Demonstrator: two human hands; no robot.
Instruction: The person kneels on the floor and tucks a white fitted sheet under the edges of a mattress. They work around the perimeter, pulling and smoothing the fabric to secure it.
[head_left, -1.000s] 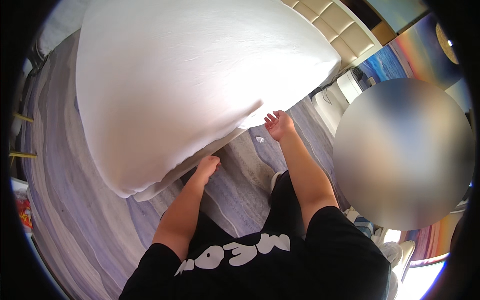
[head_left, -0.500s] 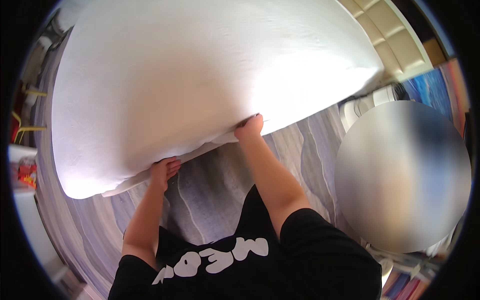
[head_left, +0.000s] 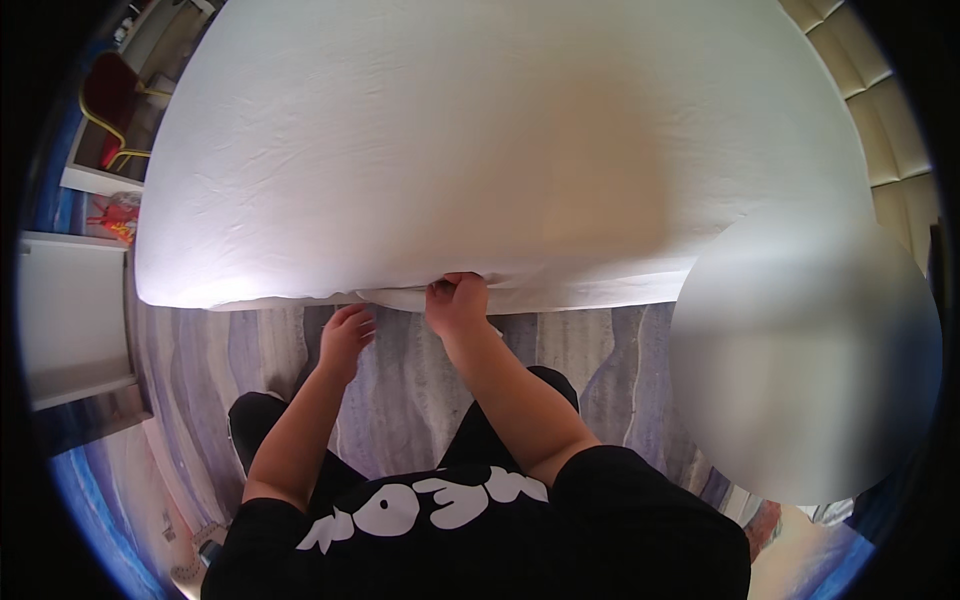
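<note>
A white fitted sheet covers the mattress in front of me, with small wrinkles along its near side. My right hand is closed at the mattress's near edge, its fingers pinching the sheet where the cloth bunches. Just left of it and slightly lower is my left hand, beside the sheet's hanging hem. Its fingers are loosely bent and a little apart, with nothing visible in them. The underside of the mattress is hidden.
Grey-violet patterned floor lies between me and the bed. A padded cream headboard stands at the right. At the left are a red chair with gold legs and a white cabinet. A round blurred patch hides the right side.
The view has turned, so the bed's near edge now runs nearly level. My right hand has come closer to my left, and my left hand sits slightly off the mattress edge.
</note>
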